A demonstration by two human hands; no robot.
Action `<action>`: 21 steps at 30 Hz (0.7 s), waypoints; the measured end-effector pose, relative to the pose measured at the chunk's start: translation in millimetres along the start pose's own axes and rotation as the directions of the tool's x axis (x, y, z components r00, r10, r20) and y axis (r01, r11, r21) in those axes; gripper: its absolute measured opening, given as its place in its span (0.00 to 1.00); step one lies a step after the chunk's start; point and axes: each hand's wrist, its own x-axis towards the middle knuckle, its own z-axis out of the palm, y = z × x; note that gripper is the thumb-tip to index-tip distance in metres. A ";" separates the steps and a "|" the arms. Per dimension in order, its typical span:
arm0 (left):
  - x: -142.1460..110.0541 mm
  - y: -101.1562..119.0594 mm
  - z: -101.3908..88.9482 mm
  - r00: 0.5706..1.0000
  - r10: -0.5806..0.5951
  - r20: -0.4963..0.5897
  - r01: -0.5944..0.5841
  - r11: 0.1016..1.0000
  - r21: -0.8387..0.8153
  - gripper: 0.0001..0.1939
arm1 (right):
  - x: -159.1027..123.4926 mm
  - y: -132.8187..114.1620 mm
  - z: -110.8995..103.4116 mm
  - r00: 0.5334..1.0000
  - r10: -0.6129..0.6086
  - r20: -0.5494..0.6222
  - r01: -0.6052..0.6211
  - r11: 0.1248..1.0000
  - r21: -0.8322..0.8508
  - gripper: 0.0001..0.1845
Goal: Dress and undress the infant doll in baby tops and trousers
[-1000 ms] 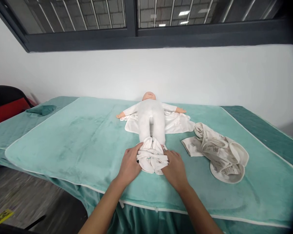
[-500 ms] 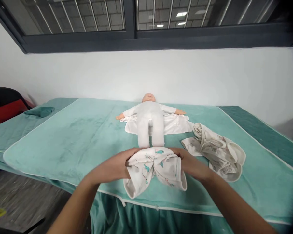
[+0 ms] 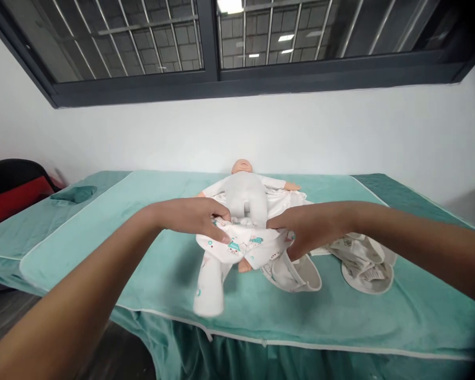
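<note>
A baby doll [image 3: 245, 198] in a white body lies on its back, head toward the wall. White printed baby pants [image 3: 243, 245] are bunched over its lower legs, and one bare foot [image 3: 244, 265] shows below them. My left hand [image 3: 198, 217] pinches the upper left edge of the pants between thumb and fingers. On the other side my right hand [image 3: 301, 227] grips the pants' upper right edge, its fingertips partly hidden by the cloth. One trouser leg points toward me at left; the other, with a wide open cuff, lies at right. A white garment [image 3: 287, 198] is spread under the doll.
A crumpled off-white garment [image 3: 366, 264] lies on the green mat [image 3: 103, 253], partly behind my right forearm. The wall [image 3: 150, 137] and a barred window rise behind the mat. A black and red chair [image 3: 16, 192] stands at far left.
The pants moved toward me off the doll's feet, opened out, then went back over its lower legs. The trouser legs now hang apart. My hands moved forward, and the view tilted up slightly.
</note>
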 end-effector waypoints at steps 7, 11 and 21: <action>4.6 18.3 -5.6 0.977 0.026 -0.214 0.039 0.955 0.295 0.11 | -5.8 -15.0 -34.1 0.995 0.041 -0.089 -0.052 0.990 -0.130 0.22; 6.0 29.2 -4.8 0.865 0.150 -0.478 0.012 0.948 0.319 0.15 | -1.9 -25.0 -47.0 0.942 -0.085 -0.326 0.064 0.995 -0.074 0.14; 9.2 29.7 -18.4 0.869 0.145 -0.474 -0.305 0.910 -0.281 0.18 | -2.9 -44.3 -66.0 0.785 -0.145 -0.603 0.154 0.987 -0.037 0.20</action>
